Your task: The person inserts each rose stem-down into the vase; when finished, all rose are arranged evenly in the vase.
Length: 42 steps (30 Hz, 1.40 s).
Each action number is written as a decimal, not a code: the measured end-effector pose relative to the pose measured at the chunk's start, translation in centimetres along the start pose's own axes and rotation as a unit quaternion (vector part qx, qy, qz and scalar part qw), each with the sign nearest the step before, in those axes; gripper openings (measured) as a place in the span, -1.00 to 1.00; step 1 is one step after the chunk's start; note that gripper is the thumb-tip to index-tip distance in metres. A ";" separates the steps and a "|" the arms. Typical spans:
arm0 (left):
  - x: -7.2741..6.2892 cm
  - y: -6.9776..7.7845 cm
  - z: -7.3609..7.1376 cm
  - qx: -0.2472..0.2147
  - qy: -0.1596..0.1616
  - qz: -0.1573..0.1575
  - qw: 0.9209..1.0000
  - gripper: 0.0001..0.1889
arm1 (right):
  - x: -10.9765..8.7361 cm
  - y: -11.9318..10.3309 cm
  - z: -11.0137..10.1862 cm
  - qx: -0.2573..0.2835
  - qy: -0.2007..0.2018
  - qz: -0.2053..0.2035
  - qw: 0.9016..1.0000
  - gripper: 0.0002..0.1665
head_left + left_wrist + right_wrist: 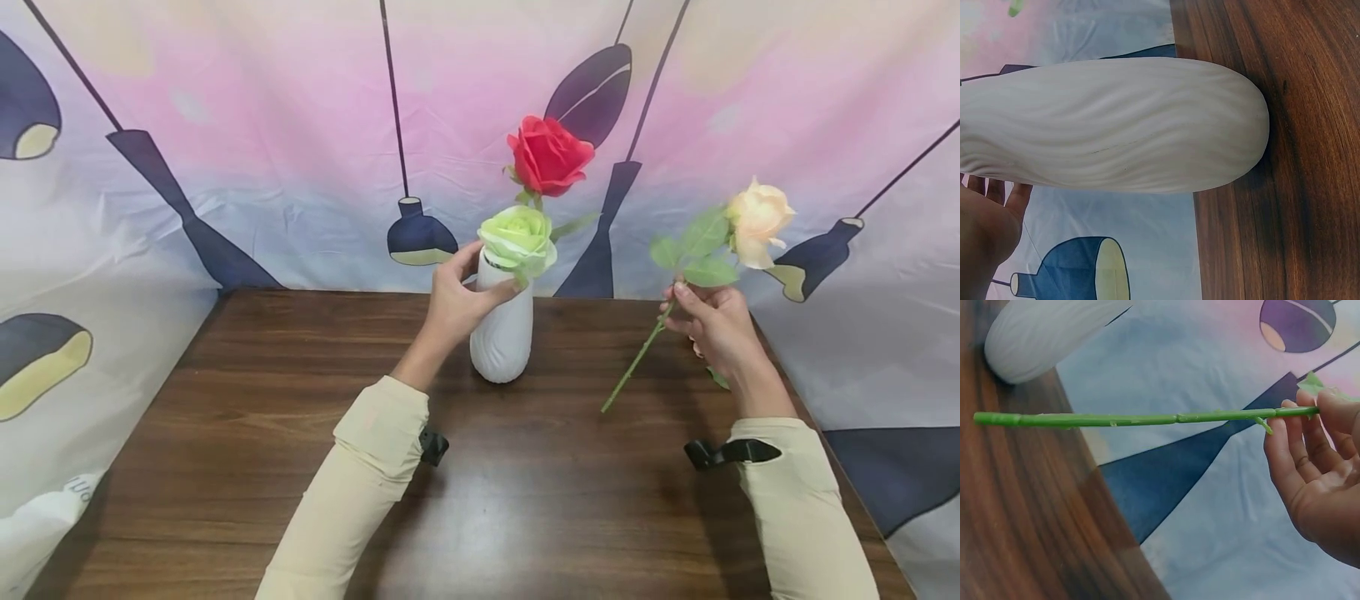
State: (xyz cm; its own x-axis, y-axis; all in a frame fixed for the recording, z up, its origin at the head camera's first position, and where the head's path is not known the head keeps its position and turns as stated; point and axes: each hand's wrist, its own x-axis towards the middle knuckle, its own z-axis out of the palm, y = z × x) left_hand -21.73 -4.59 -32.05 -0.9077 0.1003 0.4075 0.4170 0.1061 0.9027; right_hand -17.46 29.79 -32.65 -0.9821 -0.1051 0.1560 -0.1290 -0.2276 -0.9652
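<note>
I saw the right hand (pixel 708 325) pinching the stem (pixel 1147 419) of a peach rose (pixel 761 218) between thumb and fingers, just under its leaves (pixel 705 233). The bloom stood above those fingertips, and the stem slanted down from them to the left, its lower end apart from the vase (pixel 501 346). Partly hidden behind that hand was a bit of greenery (pixel 717 377); I couldn't tell what it belonged to. My left hand (pixel 468 292) was curled round the vase near its rim, thumb on the near side. Right above that thumb, a green rose (pixel 519 237) sat at the vase's mouth, and a red rose (pixel 551 156) stood higher, beyond it. Below the left hand the white vase rested upright on the wooden table (pixel 247 417). Farther out, past both hands, hung a printed cloth (pixel 322 242).
</note>
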 end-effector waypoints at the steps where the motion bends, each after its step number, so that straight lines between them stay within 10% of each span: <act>1: 0.0 0.0 0.0 0.001 0.000 0.001 1.000 -0.39 | 0.1 -0.2 0.2 0.005 -0.001 -0.006 1.000 -0.86; 28: 0.1 -0.2 -0.1 0.000 -0.004 0.006 1.000 -0.37 | 2.2 -3.5 3.9 0.144 0.014 -0.128 0.981 -0.87; 42: 0.0 0.0 -0.1 -0.001 -0.004 0.008 1.000 -0.38 | 3.1 -5.4 5.0 0.260 0.049 -0.199 0.944 -0.93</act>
State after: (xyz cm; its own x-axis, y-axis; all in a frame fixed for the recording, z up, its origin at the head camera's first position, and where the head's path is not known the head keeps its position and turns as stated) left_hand -21.77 -4.65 -32.02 -0.9008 0.1088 0.4204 0.4308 0.1021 0.8967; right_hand -19.14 25.84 -25.90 -0.8817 0.1735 0.4388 -0.4302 -0.6773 -0.5968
